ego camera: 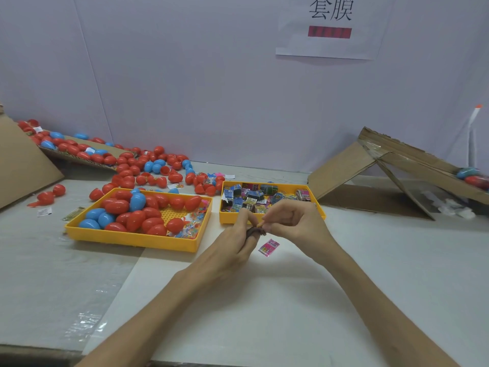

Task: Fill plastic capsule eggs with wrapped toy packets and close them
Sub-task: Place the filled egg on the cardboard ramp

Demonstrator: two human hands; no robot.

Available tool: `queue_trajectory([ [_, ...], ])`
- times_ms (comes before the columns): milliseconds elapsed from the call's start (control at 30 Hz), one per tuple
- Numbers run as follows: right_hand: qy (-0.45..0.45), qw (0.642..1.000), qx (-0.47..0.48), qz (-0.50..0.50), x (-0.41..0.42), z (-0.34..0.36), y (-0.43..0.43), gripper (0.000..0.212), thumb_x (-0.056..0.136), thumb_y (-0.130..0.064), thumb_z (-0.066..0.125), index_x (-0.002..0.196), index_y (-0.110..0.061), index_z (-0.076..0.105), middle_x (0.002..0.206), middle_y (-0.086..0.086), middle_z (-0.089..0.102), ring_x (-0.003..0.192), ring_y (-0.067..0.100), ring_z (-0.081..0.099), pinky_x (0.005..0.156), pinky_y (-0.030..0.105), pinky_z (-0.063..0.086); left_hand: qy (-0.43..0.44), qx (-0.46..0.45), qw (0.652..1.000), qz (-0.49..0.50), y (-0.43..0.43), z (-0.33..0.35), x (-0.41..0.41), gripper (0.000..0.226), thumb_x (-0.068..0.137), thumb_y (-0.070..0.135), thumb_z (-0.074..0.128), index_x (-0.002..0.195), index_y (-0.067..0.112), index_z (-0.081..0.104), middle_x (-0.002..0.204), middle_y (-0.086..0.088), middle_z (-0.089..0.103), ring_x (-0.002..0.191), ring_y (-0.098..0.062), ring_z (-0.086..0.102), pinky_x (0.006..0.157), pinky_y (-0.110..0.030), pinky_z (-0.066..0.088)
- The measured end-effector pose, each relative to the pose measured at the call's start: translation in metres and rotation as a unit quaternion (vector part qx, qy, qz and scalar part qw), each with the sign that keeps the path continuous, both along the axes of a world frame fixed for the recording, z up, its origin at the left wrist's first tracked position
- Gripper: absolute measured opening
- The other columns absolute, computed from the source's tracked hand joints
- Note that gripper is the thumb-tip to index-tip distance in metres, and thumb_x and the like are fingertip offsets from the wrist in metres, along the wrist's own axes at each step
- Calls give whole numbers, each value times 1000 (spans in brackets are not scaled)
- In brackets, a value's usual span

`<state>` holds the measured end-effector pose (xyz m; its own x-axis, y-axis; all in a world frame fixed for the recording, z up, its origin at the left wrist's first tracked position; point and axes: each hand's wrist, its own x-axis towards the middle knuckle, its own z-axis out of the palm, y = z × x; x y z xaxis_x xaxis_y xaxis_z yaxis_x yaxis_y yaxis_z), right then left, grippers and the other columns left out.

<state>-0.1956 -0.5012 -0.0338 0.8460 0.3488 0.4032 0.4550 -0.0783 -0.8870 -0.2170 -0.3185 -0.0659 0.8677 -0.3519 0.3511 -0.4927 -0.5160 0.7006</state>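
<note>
While both hands meet over the table, scene read left to right:

Loose eggs [148,165]: red and blue capsule eggs spilled across the table's far left, some on a cardboard flap [79,157].

Left tray [132,241]: yellow, holding red and blue eggs plus small clear packets in its right corner.

Left hand [239,234]: fingers curled shut around a small dark item [255,231]; too hidden to say whether packet or egg half.

Right tray [272,217]: yellow, just behind the hands, packed with wrapped toy packets.

Pink packet [269,247]: lying loose on the table, just beside the left hand.

Right hand [291,219]: thumb and forefinger pinched together on the edge of the same dark item; a thin orange sliver shows at the pinch.

Step in hand, as a judgement: likely folding or readying a packet for an egg. Best done with the left grip firm, the right pinch pressing the wrapper compact so no edge catches in the seam on closing.

Cardboard box [383,176]: collapsed open at far right, eggs at its edge.

Surface: pale table [291,300], clear film [87,321] wrinkled along the left front.

Room: plain lilac wall [211,75], a printed paper sign [330,25] taped above.
</note>
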Motion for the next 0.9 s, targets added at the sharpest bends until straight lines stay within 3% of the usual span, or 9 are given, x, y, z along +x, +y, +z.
queue_trajectory([
  [133,-12,1000,-6,-18,1,-2,1,32,79,4,80,83,-27,75,83,4,78,82,23,77,76,28,60,-7,-2,1000,11,0,-2,0,7,106,14,43,107,18,37,84,19,63,60,-5,50,55,-21,35],
  [233,-23,999,-15,-37,1,-4,3,28,78,4,81,86,-22,74,81,1,78,79,20,77,73,25,59,-26,1,999,20,1,-3,0,8,106,14,43,106,19,37,86,5,69,57,-10,48,52,-25,32],
  [400,-72,994,-29,-77,0,-8,8,22,77,2,83,80,-17,71,77,-4,76,76,16,76,73,24,59,-60,11,997,47,0,-7,3,7,104,9,45,107,14,40,63,31,58,52,-3,50,47,-21,28],
  [500,-103,988,-26,-114,-5,-13,16,21,76,1,84,76,-17,72,75,-5,75,75,13,75,71,26,59,-79,10,994,73,1,-8,4,14,103,7,46,106,19,38,56,15,53,49,-10,45,47,-24,26],
  [600,-125,982,-12,-142,-9,-17,23,15,76,2,83,76,-9,74,73,-5,75,74,8,74,69,23,59,-92,8,992,90,2,-10,4,16,102,7,46,106,20,38,65,5,54,51,-15,44,50,-37,32],
  [667,-130,980,-4,-153,-11,-20,26,12,77,3,83,78,-6,74,74,-5,75,73,8,74,67,24,59,-100,7,990,102,2,-11,5,18,102,6,47,106,21,38,67,7,55,51,-12,45,48,-30,31],
  [767,-123,978,2,-169,-14,-22,29,11,79,2,82,80,-6,74,74,-3,76,67,15,74,57,36,60,-113,13,987,110,2,-10,6,18,101,6,48,105,21,39,66,12,53,51,-12,47,46,-24,29],
  [900,-131,973,5,-188,-14,-24,30,13,79,1,82,80,-9,75,75,-2,76,69,8,73,54,27,59,-136,9,984,112,1,-7,4,9,101,5,49,104,12,45,71,-3,60,59,-28,55,52,-46,41],
])
